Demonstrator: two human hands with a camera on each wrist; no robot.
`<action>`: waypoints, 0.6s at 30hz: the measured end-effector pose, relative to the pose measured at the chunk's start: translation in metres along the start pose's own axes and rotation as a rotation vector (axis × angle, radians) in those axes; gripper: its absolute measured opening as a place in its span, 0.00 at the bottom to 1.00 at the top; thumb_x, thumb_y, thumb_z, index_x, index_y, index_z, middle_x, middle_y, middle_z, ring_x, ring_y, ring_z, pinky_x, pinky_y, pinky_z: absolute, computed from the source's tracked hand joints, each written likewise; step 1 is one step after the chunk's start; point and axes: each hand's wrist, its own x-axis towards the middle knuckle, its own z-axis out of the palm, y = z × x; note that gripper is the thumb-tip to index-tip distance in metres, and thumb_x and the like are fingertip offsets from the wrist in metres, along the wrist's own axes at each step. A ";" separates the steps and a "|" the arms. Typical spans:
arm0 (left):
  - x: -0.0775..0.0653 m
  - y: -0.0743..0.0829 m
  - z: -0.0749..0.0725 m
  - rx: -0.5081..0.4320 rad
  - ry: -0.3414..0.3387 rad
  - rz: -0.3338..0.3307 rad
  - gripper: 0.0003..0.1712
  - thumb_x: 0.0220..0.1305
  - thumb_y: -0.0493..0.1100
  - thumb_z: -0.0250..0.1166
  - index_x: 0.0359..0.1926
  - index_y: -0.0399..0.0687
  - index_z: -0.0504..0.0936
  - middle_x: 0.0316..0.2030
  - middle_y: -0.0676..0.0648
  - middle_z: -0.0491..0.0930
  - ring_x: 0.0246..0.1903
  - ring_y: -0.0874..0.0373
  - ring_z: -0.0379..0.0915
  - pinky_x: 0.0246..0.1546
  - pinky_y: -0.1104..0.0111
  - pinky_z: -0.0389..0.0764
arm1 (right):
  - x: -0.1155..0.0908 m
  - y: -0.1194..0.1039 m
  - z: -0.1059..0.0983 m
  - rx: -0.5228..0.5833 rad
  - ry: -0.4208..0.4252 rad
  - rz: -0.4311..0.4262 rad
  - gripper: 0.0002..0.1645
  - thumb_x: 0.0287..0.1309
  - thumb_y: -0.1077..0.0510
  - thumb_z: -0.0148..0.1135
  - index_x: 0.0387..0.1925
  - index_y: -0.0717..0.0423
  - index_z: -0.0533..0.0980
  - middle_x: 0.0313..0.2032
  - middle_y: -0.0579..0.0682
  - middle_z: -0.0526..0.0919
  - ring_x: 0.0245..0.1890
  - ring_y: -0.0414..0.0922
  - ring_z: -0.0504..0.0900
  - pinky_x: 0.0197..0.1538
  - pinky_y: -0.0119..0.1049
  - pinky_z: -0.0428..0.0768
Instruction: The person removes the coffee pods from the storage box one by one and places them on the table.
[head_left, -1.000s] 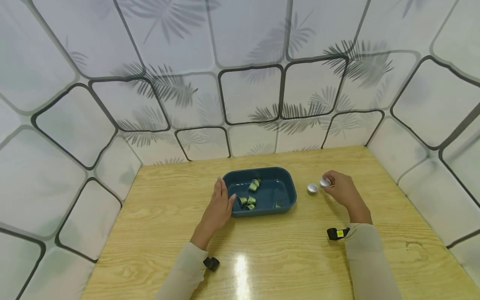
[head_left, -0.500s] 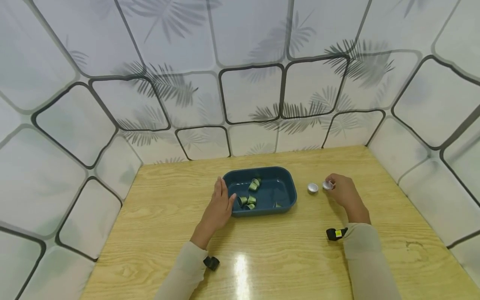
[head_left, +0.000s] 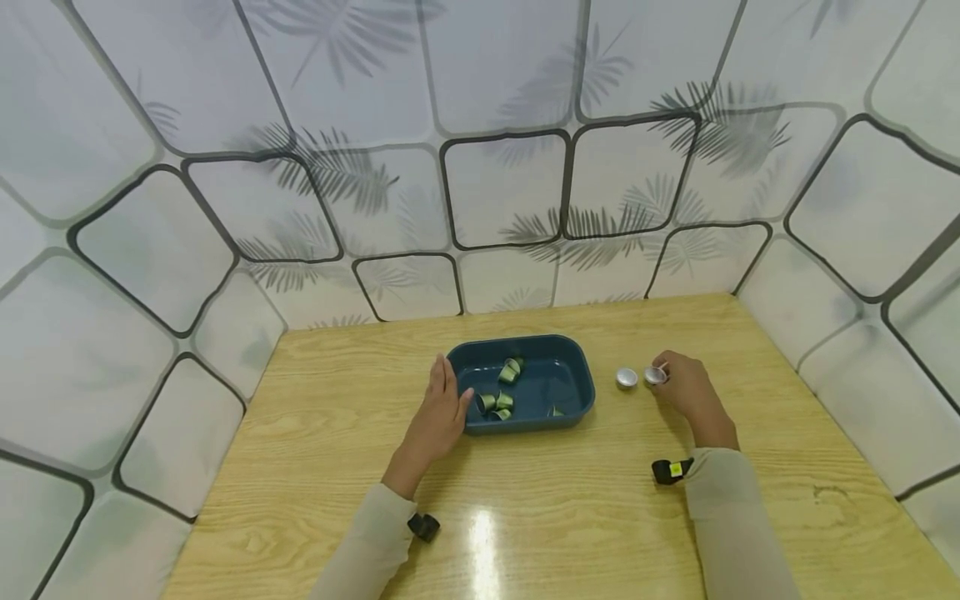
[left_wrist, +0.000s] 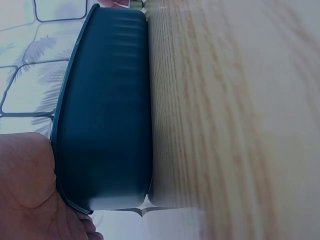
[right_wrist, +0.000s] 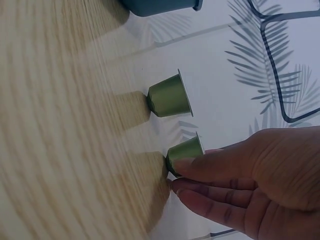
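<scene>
My right hand [head_left: 688, 387] pinches a green coffee capsule [right_wrist: 184, 150] between thumb and fingers, its silver lid facing up. The capsule's base is at the tabletop, right of a second upright capsule [head_left: 626, 378] that stands apart from it. My left hand [head_left: 437, 414] rests against the left end of a dark blue dish [head_left: 558, 340], fingers straight along the outside and thumb at the near rim. Inside the dish lie several green capsules [head_left: 509, 372], mostly on the left. In the left wrist view, the dish's outer wall [left_wrist: 107, 110] fills the middle, beside the palm.
A light wooden table [head_left: 570, 508] carries everything. Patterned panels [head_left: 502, 192] rise behind it and on both sides. A black wrist camera [head_left: 670, 471] sits at the right cuff, another wrist camera [head_left: 424, 527] at the left cuff.
My right hand has shifted slightly toward me with the capsule, bringing it down level with the standing one. The left hand and the dish stay in place.
</scene>
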 end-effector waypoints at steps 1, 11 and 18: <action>0.000 0.000 0.000 0.001 0.000 0.000 0.42 0.84 0.54 0.40 0.78 0.27 0.37 0.79 0.32 0.29 0.78 0.38 0.30 0.73 0.46 0.53 | 0.000 0.000 0.000 0.004 -0.004 0.002 0.20 0.61 0.70 0.66 0.52 0.74 0.73 0.50 0.74 0.79 0.51 0.68 0.79 0.49 0.59 0.79; 0.001 0.000 0.000 0.009 -0.016 -0.015 0.42 0.84 0.55 0.39 0.78 0.28 0.36 0.79 0.33 0.27 0.78 0.39 0.29 0.74 0.47 0.53 | -0.002 -0.002 -0.005 0.002 -0.044 -0.008 0.30 0.60 0.69 0.68 0.61 0.76 0.69 0.53 0.77 0.77 0.53 0.71 0.77 0.52 0.62 0.77; 0.001 0.000 0.001 0.004 -0.016 -0.013 0.42 0.84 0.55 0.38 0.78 0.28 0.35 0.79 0.33 0.27 0.78 0.39 0.28 0.74 0.47 0.52 | -0.010 -0.011 -0.015 -0.076 -0.037 -0.018 0.30 0.65 0.66 0.63 0.64 0.75 0.67 0.58 0.79 0.70 0.57 0.74 0.71 0.54 0.65 0.74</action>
